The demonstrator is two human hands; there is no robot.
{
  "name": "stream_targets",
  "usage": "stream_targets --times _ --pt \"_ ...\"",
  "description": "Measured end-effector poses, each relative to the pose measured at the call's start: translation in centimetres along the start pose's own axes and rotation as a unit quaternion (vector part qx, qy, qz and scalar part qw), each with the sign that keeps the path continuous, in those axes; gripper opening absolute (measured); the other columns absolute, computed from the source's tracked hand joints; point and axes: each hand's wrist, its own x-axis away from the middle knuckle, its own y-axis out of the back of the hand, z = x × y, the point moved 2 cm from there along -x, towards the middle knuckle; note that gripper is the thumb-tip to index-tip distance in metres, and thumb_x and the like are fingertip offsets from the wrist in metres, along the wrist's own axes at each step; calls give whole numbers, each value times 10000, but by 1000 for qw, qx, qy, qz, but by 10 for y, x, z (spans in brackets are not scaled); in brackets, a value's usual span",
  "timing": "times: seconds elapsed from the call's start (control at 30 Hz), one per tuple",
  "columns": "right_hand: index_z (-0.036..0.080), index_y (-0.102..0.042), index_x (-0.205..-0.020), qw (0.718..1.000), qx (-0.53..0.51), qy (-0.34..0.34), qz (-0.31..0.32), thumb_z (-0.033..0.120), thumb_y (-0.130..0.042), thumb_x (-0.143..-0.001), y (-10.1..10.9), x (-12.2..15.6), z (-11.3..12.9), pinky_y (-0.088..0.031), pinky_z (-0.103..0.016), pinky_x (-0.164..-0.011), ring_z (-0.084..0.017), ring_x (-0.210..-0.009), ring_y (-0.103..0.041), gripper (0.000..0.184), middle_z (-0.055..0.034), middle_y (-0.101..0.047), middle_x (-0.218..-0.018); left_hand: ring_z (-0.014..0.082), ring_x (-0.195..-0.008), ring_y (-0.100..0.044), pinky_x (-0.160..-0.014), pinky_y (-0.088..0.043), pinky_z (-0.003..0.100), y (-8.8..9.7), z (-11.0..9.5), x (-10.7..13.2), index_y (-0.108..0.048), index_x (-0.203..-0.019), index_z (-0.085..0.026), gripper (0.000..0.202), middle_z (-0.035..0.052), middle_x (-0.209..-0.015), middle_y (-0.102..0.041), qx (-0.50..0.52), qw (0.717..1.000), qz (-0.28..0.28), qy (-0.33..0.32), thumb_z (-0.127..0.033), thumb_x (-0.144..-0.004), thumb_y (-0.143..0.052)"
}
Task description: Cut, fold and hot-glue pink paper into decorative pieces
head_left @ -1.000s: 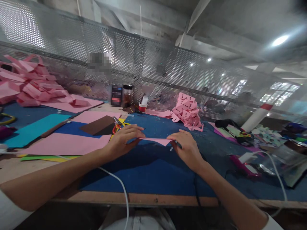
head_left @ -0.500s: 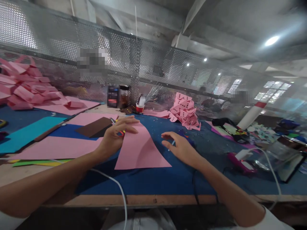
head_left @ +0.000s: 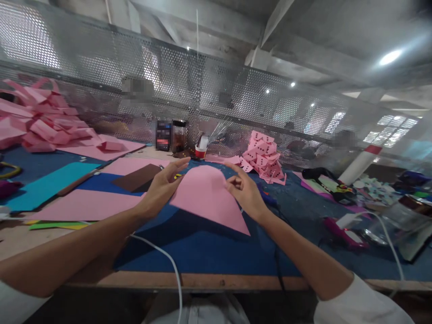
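A pink sheet (head_left: 211,193) of paper or thin foam is held up between my two hands, its middle bowed upward and its near right corner hanging down. My left hand (head_left: 164,185) grips the sheet's left edge between thumb and fingers, the fingers stretched long. On the opposite edge, my right hand (head_left: 245,190) pinches the sheet with bent fingers, its index finger reaching forward. Partly hidden behind my left hand is a small tool with a metal tip and yellow on it, possibly scissors. Below the sheet lies the dark blue work mat (head_left: 209,252).
Flat pink, blue and brown sheets (head_left: 135,177) lie left, beside a teal sheet (head_left: 54,184). Heaped pink pieces (head_left: 47,121) stand far left; dotted pink pieces (head_left: 263,157) are piled ahead. A red-and-white cup (head_left: 201,150), jar (head_left: 178,135) and white cable (head_left: 168,256) are around.
My right hand has moved left from open air and taken the sheet's right edge. The sheet, flatter before, is now lifted and bowed; its near left corner has risen.
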Motion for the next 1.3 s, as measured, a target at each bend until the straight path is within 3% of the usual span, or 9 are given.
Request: stream_targets --times 0.13,0.23,0.43,0.7,0.8,0.9,1.0,1.17,1.3 --pt "217 -684 -1096 989 54 39 -131 307 -543 -908 16 -3 7 -507 -294 -829 -156 -901 -627 252 -38 -695 -1019 279 -1140 -601 -972 -486 452 -4 6 -4 -580 -1257 -203 509 119 -1199 -665 151 976 95 129 -544 -886 -510" --pt "199 -695 -1079 987 69 35 -143 330 -542 -911 18 0 9 -515 -318 -862 -177 -950 -639 263 -51 -704 -1077 247 -1029 -661 -940 -512 424 -10 8 0 -557 -1249 -214 467 106 -1107 -696 170 953 172 183 -415 -838 -652" --pt "225 -658 -1185 992 101 41 -65 249 -436 -952 15 16 11 -515 -298 -863 -161 -970 -634 323 -40 -679 -1126 145 -779 -672 -863 -542 336 -8 13 2 -581 -1151 -193 388 27 -880 -696 166 956 144 194 -208 -788 -718" --pt "266 -512 -1350 974 210 77 19 137 -421 -925 13 37 10 -497 -266 -855 -144 -1019 -604 453 -37 -630 -1195 105 -741 -600 -734 -535 233 -4 14 3 -516 -1303 -241 585 -26 -785 -624 119 962 99 225 -253 -763 -742" --pt "242 -528 -1298 939 338 70 0 159 -448 -924 36 41 -4 -481 -325 -888 -168 -969 -606 392 -58 -637 -1133 109 -716 -583 -731 -530 247 -2 14 3 -455 -1372 -267 648 -36 -739 -605 61 970 98 212 -290 -783 -724" --pt "175 -597 -1123 848 527 1 -61 225 -538 -897 75 44 -29 -431 -418 -944 -261 -1089 -552 239 -118 -619 -1131 109 -710 -579 -706 -523 234 0 15 0 -433 -1395 -301 667 -43 -727 -601 33 971 95 216 -290 -789 -713" --pt "162 -579 -1134 786 609 -111 -9 337 -546 -915 105 47 -56 -450 -399 -887 -267 -1055 -577 282 -129 -629 -1109 104 -716 -589 -690 -515 209 -1 18 -1 -535 -1313 -299 553 -38 -746 -615 56 960 133 241 -293 -790 -714" --pt "183 -578 -1128 772 619 -141 23 367 -559 -915 112 53 -79 -460 -351 -796 -253 -972 -631 282 -100 -672 -1035 125 -770 -631 -713 -525 213 -4 20 0 -716 -1009 -221 235 20 -856 -692 101 949 171 245 -301 -788 -718" --pt "180 -583 -1107 764 627 -150 29 309 -561 -914 113 58 -83 -447 -341 -802 -247 -954 -639 233 -103 -675 -1027 158 -794 -657 -690 -540 236 -6 13 3 -713 -1015 -215 242 58 -944 -714 133 943 180 247 -255 -776 -722"
